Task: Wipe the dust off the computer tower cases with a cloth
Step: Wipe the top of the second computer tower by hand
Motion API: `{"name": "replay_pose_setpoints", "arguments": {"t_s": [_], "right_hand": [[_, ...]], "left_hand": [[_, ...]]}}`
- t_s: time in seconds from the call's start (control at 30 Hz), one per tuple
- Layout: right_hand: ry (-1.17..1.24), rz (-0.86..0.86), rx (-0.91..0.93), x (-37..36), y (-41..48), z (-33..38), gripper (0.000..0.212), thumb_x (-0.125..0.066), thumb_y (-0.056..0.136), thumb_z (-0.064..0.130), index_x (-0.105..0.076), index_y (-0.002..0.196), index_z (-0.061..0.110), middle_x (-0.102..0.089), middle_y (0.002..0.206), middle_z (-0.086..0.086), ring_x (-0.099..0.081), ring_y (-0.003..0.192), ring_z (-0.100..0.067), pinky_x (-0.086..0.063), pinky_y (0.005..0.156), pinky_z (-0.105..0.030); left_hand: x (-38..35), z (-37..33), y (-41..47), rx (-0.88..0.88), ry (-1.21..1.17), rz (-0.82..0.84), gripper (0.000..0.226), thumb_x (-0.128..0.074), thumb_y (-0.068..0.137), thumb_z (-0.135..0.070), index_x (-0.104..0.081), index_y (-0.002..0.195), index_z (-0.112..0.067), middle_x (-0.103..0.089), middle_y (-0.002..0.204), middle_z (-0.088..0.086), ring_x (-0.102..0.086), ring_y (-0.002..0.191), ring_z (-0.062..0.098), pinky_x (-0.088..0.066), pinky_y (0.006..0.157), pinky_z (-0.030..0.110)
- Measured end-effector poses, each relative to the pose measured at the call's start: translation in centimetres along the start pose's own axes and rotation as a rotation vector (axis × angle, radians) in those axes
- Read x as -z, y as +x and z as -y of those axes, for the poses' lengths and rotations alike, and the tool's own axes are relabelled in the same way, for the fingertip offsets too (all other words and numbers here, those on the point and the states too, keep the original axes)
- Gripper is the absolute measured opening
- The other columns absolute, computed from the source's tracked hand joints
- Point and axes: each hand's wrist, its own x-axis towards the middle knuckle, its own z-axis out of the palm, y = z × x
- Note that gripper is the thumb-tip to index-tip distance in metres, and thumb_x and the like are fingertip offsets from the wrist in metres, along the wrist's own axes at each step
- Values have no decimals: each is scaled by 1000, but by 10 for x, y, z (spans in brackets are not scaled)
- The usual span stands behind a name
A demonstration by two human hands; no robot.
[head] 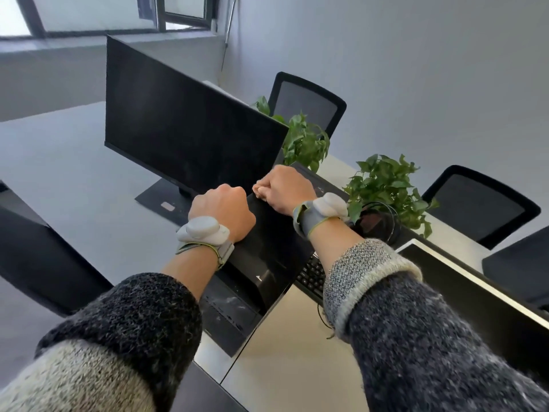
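– Two hands of ours are on the computer tower case (276, 233), do we agree?
– Yes. The case is black and stands upright on the worktop (297, 337), between the monitor (190, 123) on its left and the keyboard (312, 275) on its right.
– Where is our left hand (221, 209)?
– It rests on the top of the case, at the left edge. Its fingers curl down over this edge and grip it; the tips are hidden from us.
– And our right hand (286, 188)?
– It is at the far end of the top. The fingers (260, 190) are curled tight and pressed together, like a fist. We cannot tell if they pinch something inside.
– Both wrists carry a grey band?
– Yes, each with a pale rounded device, and the sweater sleeves are pushed back from them.
– What is behind the case?
– Two green plants (386, 185) stand on the worktop just beyond the right hand, and black chairs (306, 102) stand near the wall.
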Motion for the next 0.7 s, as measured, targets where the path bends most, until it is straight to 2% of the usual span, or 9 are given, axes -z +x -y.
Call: {"name": "replay_pose_setpoints", "arguments": {"t_s": [0.1,0.23,0.33,0.4,0.47,0.6,0.7], "right_hand": [[0,-2,-26,1,8,5,20,-66,100,38,-81,89,34,-76,105,5,-71,98,-23,-59,88,-41],[19,-27,-7,0,-13,-5,26,-60,98,31,-74,76,31,-68,93,6,-67,90,-24,-58,81,-41],[9,-34,17,-1,-46,-25,26,-56,101,31,-72,80,32,-55,96,5,-60,90,-22,-49,76,-39],[0,-32,17,3,-67,-42,25,-54,103,34,-71,83,33,-49,94,6,-59,90,-21,-51,78,-40],[-1,-33,16,8,-86,-58,24,-54,103,35,-71,85,35,-50,93,6,-61,90,-22,-54,80,-42],[-27,-15,-2,19,-113,-84,23,-57,106,39,-79,102,34,-55,100,1,-63,99,-22,-51,82,-38],[-25,-8,-35,24,-120,-100,20,-61,103,43,-80,108,38,-58,100,5,-64,100,-17,-56,85,-43]], "left_hand": [[2,-3,-1,-14,13,18,12,-52,93,-24,-61,89,-18,-59,92,2,-60,79,28,-46,72,38],[4,-2,-1,1,-2,27,13,-51,92,-24,-59,86,-17,-59,91,2,-58,76,28,-45,70,38],[5,-1,0,9,-26,43,14,-51,92,-25,-60,84,-18,-57,88,2,-55,70,24,-45,68,37],[6,-1,0,14,-30,49,14,-51,92,-26,-61,85,-18,-57,87,1,-51,66,21,-44,68,37],[6,-2,-1,21,-23,46,15,-51,92,-26,-62,86,-18,-58,89,2,-53,68,23,-43,69,38],[5,-2,0,24,-25,50,16,-51,92,-29,-64,91,-19,-61,95,3,-59,78,29,-45,71,38],[6,-1,0,26,-33,65,15,-50,92,-28,-62,92,-19,-61,96,3,-61,80,30,-49,73,39]]}}
